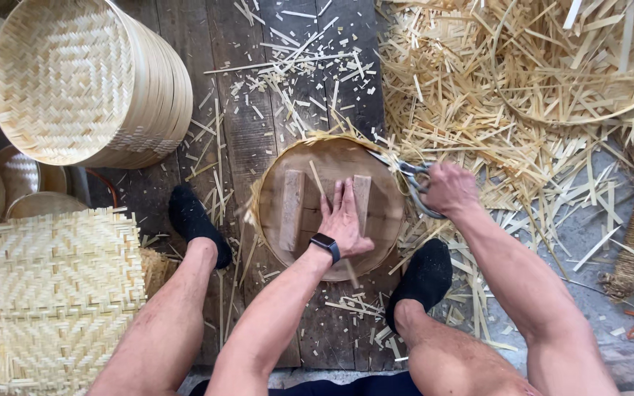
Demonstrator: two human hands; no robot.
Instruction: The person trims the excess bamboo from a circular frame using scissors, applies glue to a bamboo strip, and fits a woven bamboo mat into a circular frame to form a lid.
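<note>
The round wooden form [332,205] is lying on the dark plank floor [251,132], between the person's two feet in black socks [198,224], and a woven bamboo mat is lying under it with its frayed edge showing around the rim. Two wooden blocks [292,209] are sitting on top of the form, side by side. The left hand [345,220] is pressing flat on the form, with the fingers lying close together over the right block; a black watch [325,246] is sitting on its wrist. At the right rim of the form, the right hand [445,189] is gripping the handles of metal shears [405,176], with fingers curled closed around them, and the blades are pointing along the upper right edge of the form. To the right of the form, cut bamboo strips [493,117] are lying in a thick heap. To the upper left of the form, a stack of round woven trays [89,81] is leaning on its side, and below it, left of the form, square woven mats [56,293] are piled.
</note>
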